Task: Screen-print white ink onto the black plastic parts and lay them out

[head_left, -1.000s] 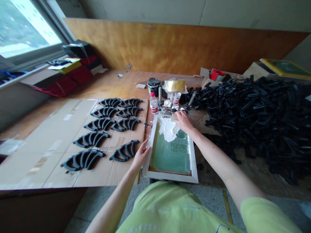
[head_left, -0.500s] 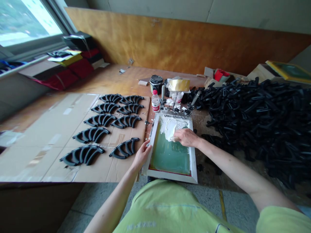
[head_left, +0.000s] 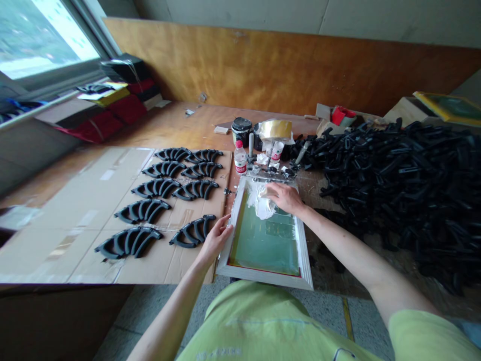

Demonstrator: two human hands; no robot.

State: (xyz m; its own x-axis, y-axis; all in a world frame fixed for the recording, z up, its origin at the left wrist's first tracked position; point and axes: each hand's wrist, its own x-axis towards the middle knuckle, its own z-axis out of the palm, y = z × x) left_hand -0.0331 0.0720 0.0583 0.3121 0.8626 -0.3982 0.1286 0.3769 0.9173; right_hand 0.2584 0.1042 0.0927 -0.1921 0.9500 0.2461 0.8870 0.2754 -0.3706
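A wooden worktop [head_left: 176, 128] is carrying a pale frame [head_left: 259, 278], flat cardboard [head_left: 75, 210] and black curved parts.

The frame is lying before the person, the left hand [head_left: 218, 234] touching its left rail, thumb and fingers slightly parted; whether it is gripping cannot be told. The right hand [head_left: 286, 198] is apparently pinching a small tan piece [head_left: 268, 192], mostly hidden, at the white paste [head_left: 265, 209]. The paste is covering the upper part of the green panel [head_left: 263, 245], the lower part showing green. Nine fan-like groups [head_left: 129, 242] are occupying the cardboard; far more parts are lying in the heap [head_left: 394, 175] at right, so the work is judged only partly done.
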